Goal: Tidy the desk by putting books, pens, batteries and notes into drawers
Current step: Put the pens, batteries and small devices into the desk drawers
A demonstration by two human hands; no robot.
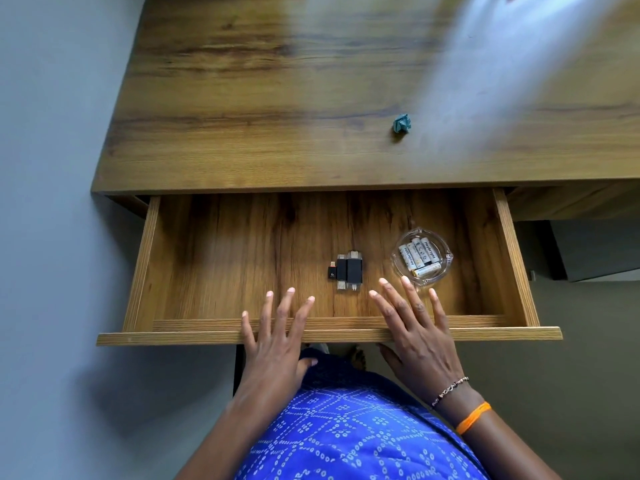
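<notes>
From the head view, your left hand (273,336) and right hand (417,329) lie apart, fingers straight and spread, over the front edge of the pulled-out wooden drawer (516,258). Just beyond your right fingertips, white batteries (419,256) sit in a clear glass dish (398,271). Black USB adapters (349,271) lie between your hands, farther in. A small teal crumpled object (401,123) rests on the worktop (277,98), well beyond.

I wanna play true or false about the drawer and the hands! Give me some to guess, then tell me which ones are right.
1. The drawer is open. True.
2. The batteries lie in a glass dish. True.
3. The left hand is holding a battery. False: it is open, fingers spread over the drawer's front edge.
4. The small teal thing is inside the drawer. False: it sits on the desk top.
5. The black USB sticks lie left of the dish. True.
</notes>
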